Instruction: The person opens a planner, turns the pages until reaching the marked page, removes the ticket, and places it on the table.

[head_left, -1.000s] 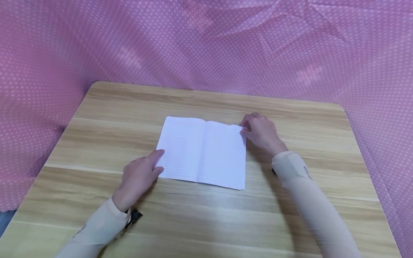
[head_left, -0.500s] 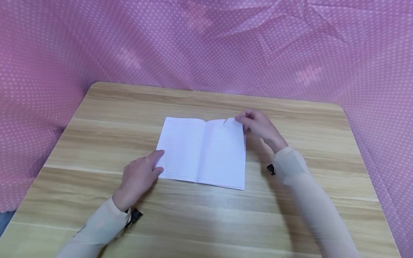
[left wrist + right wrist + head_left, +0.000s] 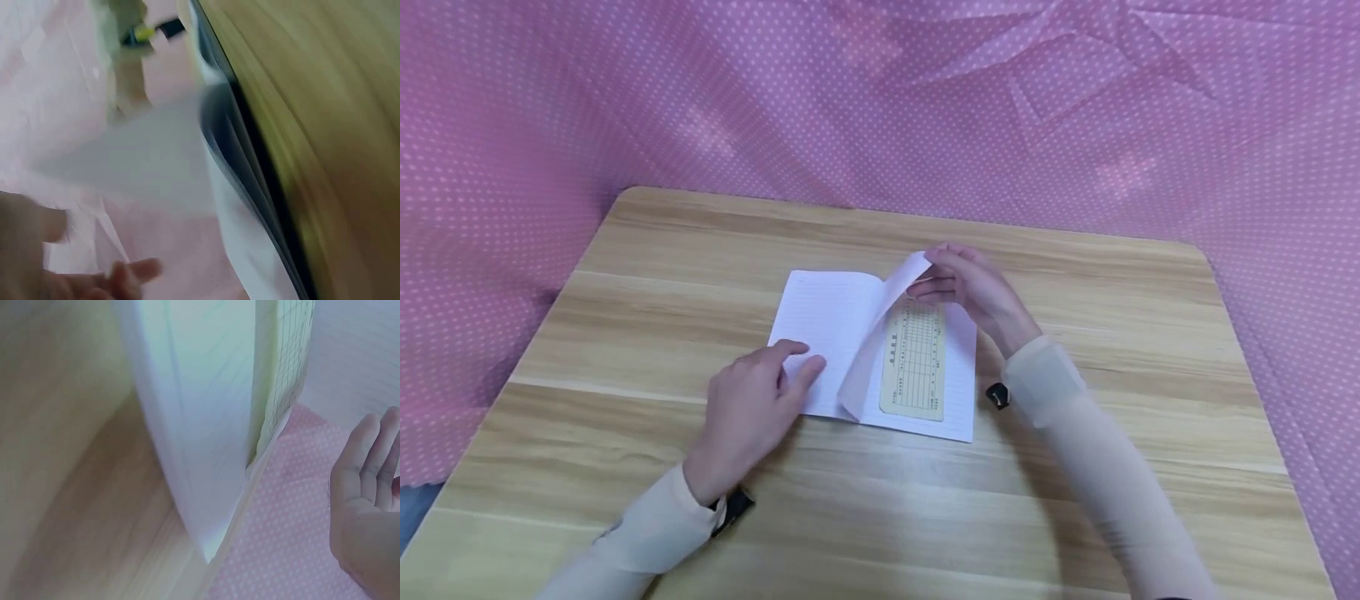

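An open lined notebook [image 3: 827,317] lies on the wooden table in the head view. One page [image 3: 880,321] stands raised from the spine, leaning left. Its top outer corner is held by my right hand [image 3: 981,292], whose other fingers stretch beneath it. Beneath that page, a pale yellow card [image 3: 917,367] with a printed grid lies on the right-hand side. My left hand [image 3: 748,408] is over the notebook's lower left edge, thumb and forefinger spread apart, holding nothing. The raised page [image 3: 137,162] is blurred in the left wrist view.
The wood-grain table [image 3: 880,517] extends around the notebook on all sides. A pink dotted cloth [image 3: 880,108] hangs behind and beside it. Dark wrist-worn devices [image 3: 997,395] show at both cuffs.
My right hand has lifted the page and carried it leftward, uncovering the yellow card. My left hand has shifted right over the notebook, and its thumb and forefinger have left the edge.
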`<state>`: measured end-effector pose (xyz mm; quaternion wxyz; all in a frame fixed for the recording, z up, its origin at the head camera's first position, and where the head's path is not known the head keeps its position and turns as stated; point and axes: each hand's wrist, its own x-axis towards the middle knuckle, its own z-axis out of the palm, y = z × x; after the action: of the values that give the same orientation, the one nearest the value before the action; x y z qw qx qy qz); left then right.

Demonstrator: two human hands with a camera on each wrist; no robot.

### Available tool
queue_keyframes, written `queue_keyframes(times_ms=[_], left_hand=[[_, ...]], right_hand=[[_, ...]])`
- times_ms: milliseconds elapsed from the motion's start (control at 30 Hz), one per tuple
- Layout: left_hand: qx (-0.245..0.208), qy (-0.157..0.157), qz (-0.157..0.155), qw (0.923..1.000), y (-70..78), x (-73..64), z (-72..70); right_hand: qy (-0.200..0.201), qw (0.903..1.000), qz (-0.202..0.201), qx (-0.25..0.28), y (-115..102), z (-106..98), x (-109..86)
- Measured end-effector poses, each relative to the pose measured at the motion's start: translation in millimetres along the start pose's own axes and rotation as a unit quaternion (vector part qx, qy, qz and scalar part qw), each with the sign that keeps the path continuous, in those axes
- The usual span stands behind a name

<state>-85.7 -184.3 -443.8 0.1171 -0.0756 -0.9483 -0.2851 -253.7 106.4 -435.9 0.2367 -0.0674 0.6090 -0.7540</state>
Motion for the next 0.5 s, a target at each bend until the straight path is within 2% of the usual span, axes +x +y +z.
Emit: queue_keyframes(times_ms=[100, 167, 233, 333, 500], left_hand=[[-0.026, 0.054, 0.063, 0.9962, 15.4, -5.6, 3.8], [-0.022, 0.087, 0.103, 0.9906, 22.9, -8.2, 6.6], [-0.012, 0.115, 0.131, 0.9846, 27.0, -9.4, 8.6], [-0.003, 0.142, 0.143, 0.9796, 27.4, -9.6, 8.9], [-0.026, 0.152, 0.12, 0.9808, 17.4, -10.0, 5.4]], right_hand=[[-0.002, 1.0, -0.005, 0.002, 1.9, 2.9, 0.0], [-0.003, 1.0, -0.007, 0.002, 3.1, 3.5, 0.2], [-0.001, 1.0, -0.008, -0.002, 4.1, 3.6, 0.3], [0.012, 0.9998, -0.004, -0.012, 4.9, 3.8, -0.6], [0.028, 0.9979, 0.001, -0.058, 6.3, 2.0, -3.9]])
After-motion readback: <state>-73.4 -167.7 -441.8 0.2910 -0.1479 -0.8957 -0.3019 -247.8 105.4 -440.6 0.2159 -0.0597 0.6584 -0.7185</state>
